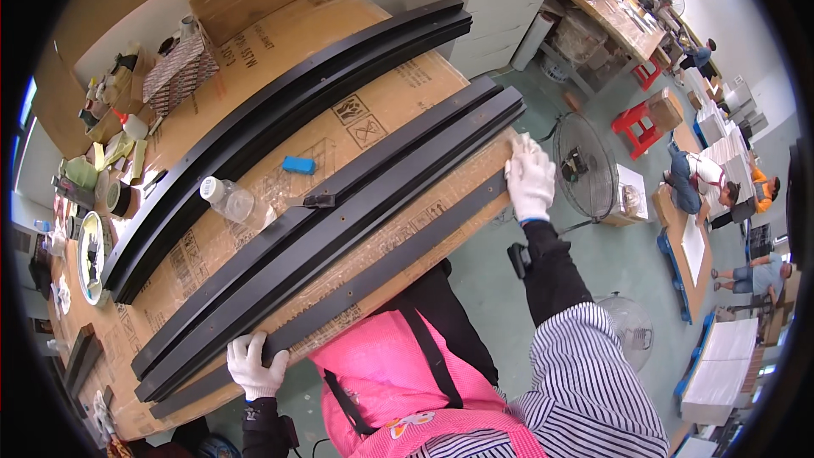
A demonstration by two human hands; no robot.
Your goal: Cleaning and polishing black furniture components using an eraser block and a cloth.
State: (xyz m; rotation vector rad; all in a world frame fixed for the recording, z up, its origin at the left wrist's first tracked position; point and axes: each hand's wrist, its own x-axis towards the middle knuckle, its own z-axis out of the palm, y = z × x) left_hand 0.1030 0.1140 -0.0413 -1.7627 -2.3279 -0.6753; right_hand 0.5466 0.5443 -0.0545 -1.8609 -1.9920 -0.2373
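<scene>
A long flat black strip [381, 277] with small holes lies along the near edge of the cardboard-covered table. My left hand [257, 366], in a white knit glove, pinches its near edge toward the left end. At the strip's right end, my right hand [531, 176], gloved alike, is closed over it, fingers bent. Just beyond the strip are two long black rails [356, 219] side by side. A black brush-like tool [319, 201] rests across the farther one, beside a clear bottle [231, 202] with a white cap. A blue block [298, 165] sits on the cardboard.
More black rails [288, 110] lie farther back. A white round tray [91, 256], a red-tipped squeeze bottle [131, 125] and clutter fill the left side. To the right stand a floor fan [585, 165] and a red stool [636, 129]. Other people work at the far right.
</scene>
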